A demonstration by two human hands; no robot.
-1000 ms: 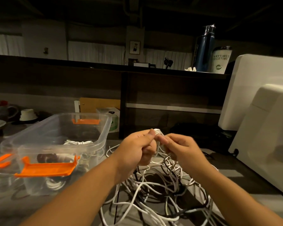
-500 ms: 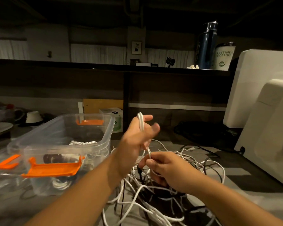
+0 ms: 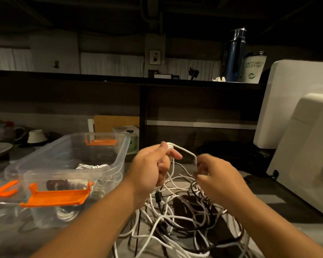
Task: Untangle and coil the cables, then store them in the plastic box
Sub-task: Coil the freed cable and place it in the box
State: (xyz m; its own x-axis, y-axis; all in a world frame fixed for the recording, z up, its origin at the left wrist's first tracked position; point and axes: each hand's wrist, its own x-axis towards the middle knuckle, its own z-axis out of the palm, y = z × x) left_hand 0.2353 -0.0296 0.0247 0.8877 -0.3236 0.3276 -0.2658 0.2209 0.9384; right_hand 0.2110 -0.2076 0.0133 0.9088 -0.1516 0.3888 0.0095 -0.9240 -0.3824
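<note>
One white cable (image 3: 185, 151) is being coiled above the tangle (image 3: 175, 219): left hand (image 3: 151, 164) grips a few wound loops, right hand (image 3: 216, 175) pinches the free strand. Coiled cables (image 3: 93, 166) lie in the plastic box (image 3: 122, 155); most of the tangle is unsorted

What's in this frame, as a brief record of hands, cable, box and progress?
left grip: holds small loops of the white cable, raised over the tangle
right grip: pinches the same cable beside it; blurred
tangle: white and dark cables, heaped
plastic box: open, a coiled cable inside
progress: coiling under way, most cables not yet sorted
</note>
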